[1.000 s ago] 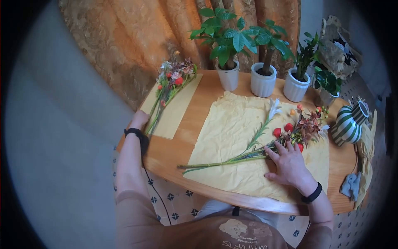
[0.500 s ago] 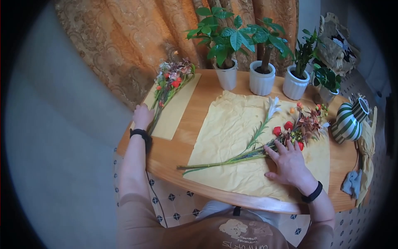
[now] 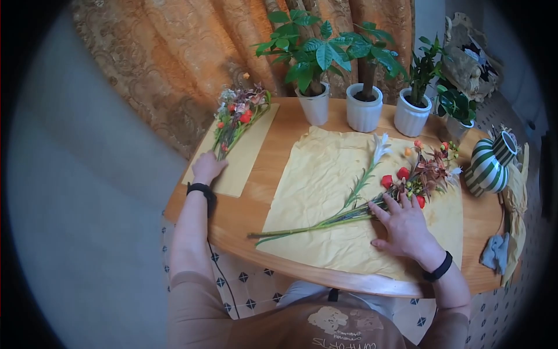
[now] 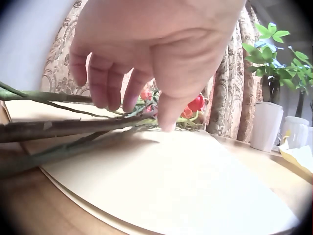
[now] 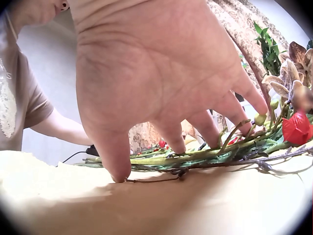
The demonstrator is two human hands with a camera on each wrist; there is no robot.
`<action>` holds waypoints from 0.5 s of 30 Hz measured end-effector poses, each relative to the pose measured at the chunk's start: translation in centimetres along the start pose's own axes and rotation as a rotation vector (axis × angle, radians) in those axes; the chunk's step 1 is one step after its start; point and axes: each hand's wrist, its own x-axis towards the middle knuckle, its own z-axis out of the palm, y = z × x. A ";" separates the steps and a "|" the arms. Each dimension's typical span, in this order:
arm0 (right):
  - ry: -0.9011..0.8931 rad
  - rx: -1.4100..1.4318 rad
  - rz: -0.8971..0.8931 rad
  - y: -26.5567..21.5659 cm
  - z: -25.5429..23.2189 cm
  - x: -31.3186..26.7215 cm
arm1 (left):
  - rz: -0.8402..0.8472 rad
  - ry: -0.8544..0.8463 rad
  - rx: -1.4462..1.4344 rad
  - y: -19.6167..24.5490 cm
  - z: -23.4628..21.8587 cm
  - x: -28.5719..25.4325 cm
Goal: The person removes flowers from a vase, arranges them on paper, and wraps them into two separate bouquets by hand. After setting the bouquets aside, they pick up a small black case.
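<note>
On the crumpled yellow paper (image 3: 308, 174) lies a bunch of flowers (image 3: 429, 171) with red blooms, its long green stems (image 3: 302, 228) pointing left. My right hand (image 3: 402, 231) rests spread over the upper stems; in the right wrist view its fingertips touch them and the thumb stands on the paper. A white flower stalk (image 3: 365, 177) angles away from that bunch. At the table's left, a second bunch (image 3: 241, 113) lies on flat yellow sheets (image 3: 250, 154). My left hand (image 3: 208, 168) reaches over its stems, fingers hanging down around them with gaps between, thumb apart.
Several potted plants in white pots (image 3: 364, 113) line the back edge of the table (image 3: 279, 139). A green-and-white striped vase (image 3: 489, 164) stands tilted-looking at the right, near a grey cloth (image 3: 495, 253) and a tied yellow wrap (image 3: 515, 215). Curtains (image 3: 174, 70) hang behind.
My left hand has moved from the lower stem ends up along the left bunch and slightly inward, now over the stems nearer the blooms. My right hand stays in place on the other bunch.
</note>
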 end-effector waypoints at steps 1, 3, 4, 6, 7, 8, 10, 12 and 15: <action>-0.001 -0.001 0.001 0.0 0.0 0.0 | 0.068 -0.107 0.019 0.0 0.7 0.1; 0.007 0.001 -0.003 0.1 0.1 -0.1 | 0.090 -0.099 0.010 -1.2 2.2 1.4; 0.009 0.004 -0.008 0.2 0.1 -0.1 | 0.046 -0.086 -0.014 -1.5 2.4 2.0; 0.011 0.000 -0.001 0.1 0.1 -0.2 | -0.019 -0.021 -0.055 -0.9 1.4 1.6; 0.012 -0.004 -0.004 0.1 0.1 -0.2 | -0.019 -0.023 -0.054 -0.9 0.9 1.2; 0.011 -0.004 -0.007 0.1 0.1 -0.2 | 0.021 0.114 -0.032 -1.0 0.6 1.0; -0.003 -0.004 0.001 0.0 0.0 -0.2 | 0.058 0.253 -0.009 -1.2 -0.2 0.5; 0.004 -0.001 -0.004 0.1 0.1 -0.2 | 0.050 0.436 -0.027 -0.6 -1.5 -0.2; 0.008 0.005 -0.006 0.2 0.1 -0.3 | 0.026 0.420 -0.037 0.0 -3.8 -0.5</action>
